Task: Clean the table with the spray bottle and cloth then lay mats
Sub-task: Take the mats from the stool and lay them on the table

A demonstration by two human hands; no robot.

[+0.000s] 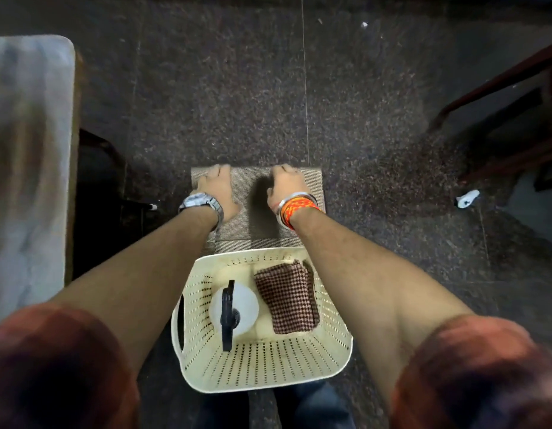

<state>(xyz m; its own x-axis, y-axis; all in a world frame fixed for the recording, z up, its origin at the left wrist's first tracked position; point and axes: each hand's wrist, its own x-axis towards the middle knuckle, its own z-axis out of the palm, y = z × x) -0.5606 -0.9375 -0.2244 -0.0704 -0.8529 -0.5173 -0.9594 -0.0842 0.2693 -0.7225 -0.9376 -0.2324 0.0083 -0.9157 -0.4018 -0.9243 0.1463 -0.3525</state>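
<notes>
Beige woven rectangular mats (pixel 256 218) lie stacked flat on the dark speckled stone floor (pixel 237 88), just beyond the far rim of the cream perforated plastic basket (pixel 268 382). I cannot tell whether their near edge touches that rim or slips under it. On my feed the left hand (pixel 219 190) and the right hand (pixel 288 185) sit palm-down on the stack, side by side with a gap between them. On each hand the fingers bend over the mats' far edge and grip it, with the thumb lying on top. The fingertips are hidden past that edge.

Inside the basket, a white spray bottle with a black trigger head (pixel 243 301) stands near the left wall. A folded brown-and-white checked cloth (pixel 287 298) lies along the right wall, apart from the bottle.

A white marbled table top (pixel 27 150) runs down the left edge of my view, its rounded corner well apart from the mats. A dark wooden chair (pixel 500 119) stands at the right, also well apart. Bare floor stretches beyond the mats' far edge and to both sides.
</notes>
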